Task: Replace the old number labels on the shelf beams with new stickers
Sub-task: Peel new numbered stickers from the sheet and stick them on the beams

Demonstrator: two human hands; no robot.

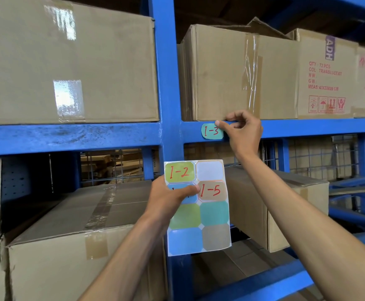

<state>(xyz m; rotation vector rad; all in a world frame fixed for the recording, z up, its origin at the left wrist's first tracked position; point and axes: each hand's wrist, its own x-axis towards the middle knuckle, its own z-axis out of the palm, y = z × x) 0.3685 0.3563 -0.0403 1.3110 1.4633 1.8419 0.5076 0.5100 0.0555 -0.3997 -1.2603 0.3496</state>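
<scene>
Head view — right hand (242, 129) presses "I-3" sticker (212, 131), long axis along beam (307, 128).

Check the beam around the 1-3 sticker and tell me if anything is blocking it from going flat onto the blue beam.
Nothing visible blocks it. The teal 1-3 sticker already lies against the front of the blue beam, with the right hand touching its upper right corner. The cardboard box sits above on the shelf, clear of the beam face. The left hand holds the sticker sheet lower down.
</scene>
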